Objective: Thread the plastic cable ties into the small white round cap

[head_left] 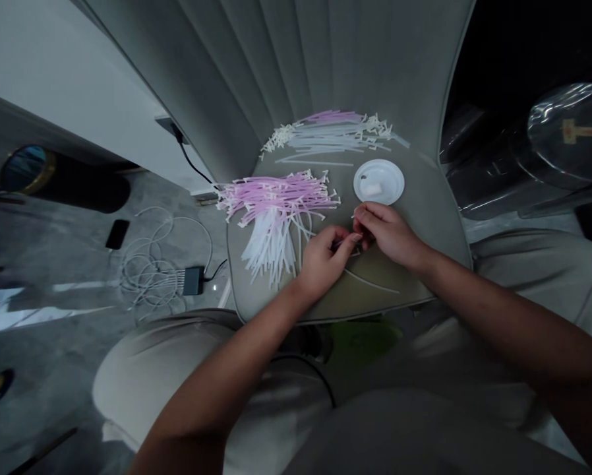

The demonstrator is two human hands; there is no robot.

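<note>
Above the front part of the chair seat, my left hand (325, 258) and my right hand (389, 232) are close together with fingers pinched. A small dark piece shows at the fingers of my left hand, too small to name. A thin white strand (372, 284) trails from under the hands to the right. Just beyond my right hand sits a round white dish (397, 191) with a white block (372, 189) in it. Left of my hands lie a pile of pink thin tubes with white ends (281, 194) and a fanned bunch of white strips (271, 247).
More white and pink thin tubes (330, 137) lie near the grey chair's backrest (320, 59). On the floor at left are coiled white cables (152, 264), a black box (193, 281) and a dark phone-like slab (117, 233). A clear plastic-wrapped object (567, 138) stands at right.
</note>
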